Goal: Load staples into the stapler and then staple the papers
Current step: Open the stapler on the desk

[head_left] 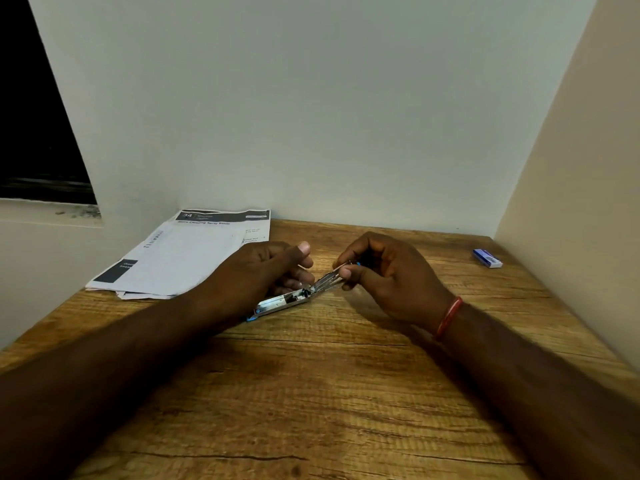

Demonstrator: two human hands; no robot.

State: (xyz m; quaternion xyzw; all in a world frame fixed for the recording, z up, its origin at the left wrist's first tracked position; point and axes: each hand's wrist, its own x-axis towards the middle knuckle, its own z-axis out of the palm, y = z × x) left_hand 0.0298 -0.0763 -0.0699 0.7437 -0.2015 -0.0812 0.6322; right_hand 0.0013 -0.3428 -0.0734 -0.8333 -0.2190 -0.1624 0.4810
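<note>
A small metal stapler [282, 302] with blue ends lies opened out flat on the wooden table [311, 393]. My left hand [266, 268] curls over its left half and holds it down. My right hand [384, 275] pinches the raised right arm of the stapler between thumb and fingers near its blue tip. A loose stack of printed papers [180, 258] lies at the back left, partly under my left hand. A small blue staple box [487, 258] sits at the back right.
White walls close the table in at the back and on the right. A dark window opening [34, 133] is at the far left. A red band circles my right wrist [448, 317].
</note>
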